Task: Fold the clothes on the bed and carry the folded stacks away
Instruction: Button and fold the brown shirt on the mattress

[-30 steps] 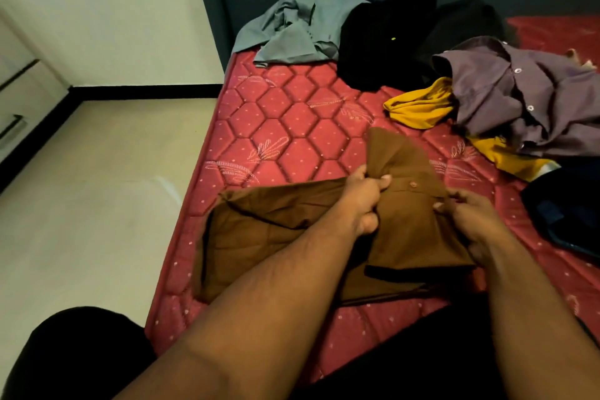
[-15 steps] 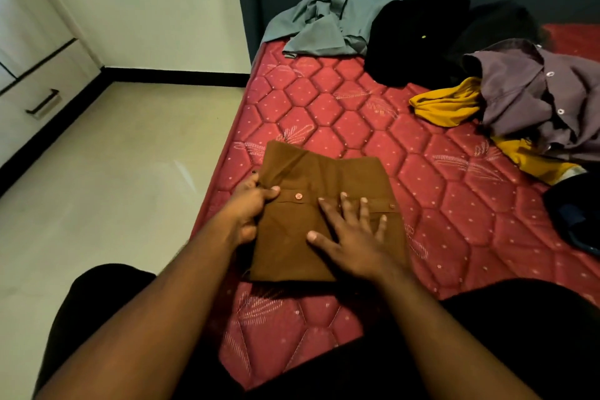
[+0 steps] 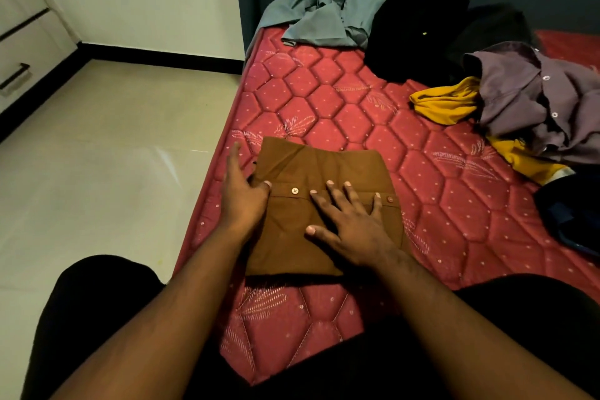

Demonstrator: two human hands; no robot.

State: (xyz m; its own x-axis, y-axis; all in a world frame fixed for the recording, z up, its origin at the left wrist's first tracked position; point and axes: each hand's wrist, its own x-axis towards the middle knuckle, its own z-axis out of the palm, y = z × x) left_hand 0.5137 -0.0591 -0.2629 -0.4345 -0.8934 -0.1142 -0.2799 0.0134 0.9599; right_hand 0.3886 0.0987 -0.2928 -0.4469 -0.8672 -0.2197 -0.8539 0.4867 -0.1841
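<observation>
Folded brown cotton shirt [image 3: 324, 204] at six o'clock on quilted red mattress [image 3: 324, 101]. Right hand [image 3: 350, 224] spread flat on top; left hand [image 3: 242, 191] open against nine o'clock edge. Probably light, limp; best lifted from beneath both sides.

Dim indoor light, soft shadows, slight wide-angle bending at edges, sharp focus.

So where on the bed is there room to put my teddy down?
The bare red mattress between the folded brown shirt and the grey shirt is free. Another bare patch lies right of the brown shirt. The far right is crowded with the purple shirt, yellow cloth and black clothes.
</observation>
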